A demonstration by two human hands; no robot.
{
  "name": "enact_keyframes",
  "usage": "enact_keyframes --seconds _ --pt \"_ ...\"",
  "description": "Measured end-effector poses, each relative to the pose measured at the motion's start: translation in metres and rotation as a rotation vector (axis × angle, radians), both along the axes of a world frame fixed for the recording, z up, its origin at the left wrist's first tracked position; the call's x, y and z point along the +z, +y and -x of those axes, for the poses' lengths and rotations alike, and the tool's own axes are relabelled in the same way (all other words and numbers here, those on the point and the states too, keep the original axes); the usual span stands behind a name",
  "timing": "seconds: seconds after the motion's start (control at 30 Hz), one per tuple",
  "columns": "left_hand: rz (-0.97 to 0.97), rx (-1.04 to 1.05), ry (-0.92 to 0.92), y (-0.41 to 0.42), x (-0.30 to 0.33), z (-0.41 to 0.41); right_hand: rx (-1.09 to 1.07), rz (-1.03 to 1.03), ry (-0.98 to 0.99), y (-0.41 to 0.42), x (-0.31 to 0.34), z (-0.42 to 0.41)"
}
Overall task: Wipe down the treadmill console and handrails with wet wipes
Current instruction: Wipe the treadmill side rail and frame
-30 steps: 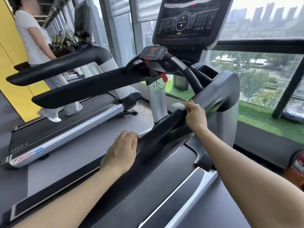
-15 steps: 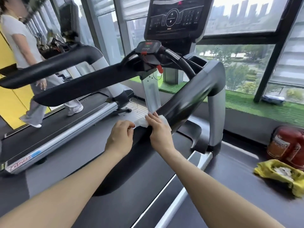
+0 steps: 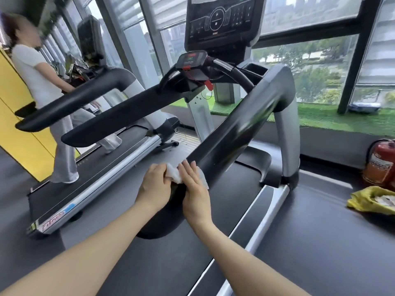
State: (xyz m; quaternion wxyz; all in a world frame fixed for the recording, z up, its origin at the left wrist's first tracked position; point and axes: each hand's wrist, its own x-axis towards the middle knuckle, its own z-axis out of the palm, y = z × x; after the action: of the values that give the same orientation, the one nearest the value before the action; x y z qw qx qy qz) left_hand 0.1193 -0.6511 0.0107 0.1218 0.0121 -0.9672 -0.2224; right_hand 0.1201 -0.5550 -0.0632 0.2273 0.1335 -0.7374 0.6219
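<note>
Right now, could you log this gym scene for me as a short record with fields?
Place: gym, by windows
Left hand: pinches the wet wipe
Right hand: fingers straight, presses the wipe onto the right handrail
Console: untouched
Floor, right: yellow bag, red extinguisher
Neighbouring treadmill: another person on it

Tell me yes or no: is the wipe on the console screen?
No, the wipe lies on the right handrail, under both hands.

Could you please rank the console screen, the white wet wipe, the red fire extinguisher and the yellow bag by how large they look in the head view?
1. Console screen
2. Fire extinguisher and yellow bag: similar, both cut off by the frame edge, so unranked
3. Wet wipe, partly hidden by the hands
</note>
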Motion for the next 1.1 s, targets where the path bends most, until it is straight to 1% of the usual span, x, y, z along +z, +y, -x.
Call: enact_keyframes --seconds 0.07,0.17,0.27,0.37,0.5,0.6,0.77,0.87,1.1 --pt "0.036 -0.031 0.015 0.012 0.000 0.013 -0.132 0.184 -0.039 0.000 -0.001 0.015" --pt "0.044 -0.092 0.099 0.036 0.001 0.034 -0.255 0.342 -0.076 0.007 -0.001 0.047" --pt "0.058 -0.179 0.165 0.057 0.000 0.055 -0.299 0.468 -0.158 0.031 -0.006 0.083" --pt "0.138 -0.281 0.224 0.075 -0.003 0.072 -0.294 0.569 -0.226 0.060 -0.009 0.113" --pt "0.216 -0.318 0.267 0.084 -0.007 0.087 -0.302 0.620 -0.252 0.090 -0.015 0.148" --pt "0.173 -0.336 0.232 0.083 -0.003 0.090 -0.323 0.681 -0.296 0.111 -0.019 0.175" --pt "0.141 -0.352 0.187 0.082 0.000 0.095 -0.292 0.706 -0.387 0.135 -0.025 0.206" --pt "0.114 -0.348 0.175 0.082 0.000 0.096 -0.275 0.696 -0.390 0.127 -0.023 0.193" --pt "0.109 -0.369 0.142 0.081 0.002 0.097 -0.232 0.622 -0.328 0.056 -0.035 0.098"
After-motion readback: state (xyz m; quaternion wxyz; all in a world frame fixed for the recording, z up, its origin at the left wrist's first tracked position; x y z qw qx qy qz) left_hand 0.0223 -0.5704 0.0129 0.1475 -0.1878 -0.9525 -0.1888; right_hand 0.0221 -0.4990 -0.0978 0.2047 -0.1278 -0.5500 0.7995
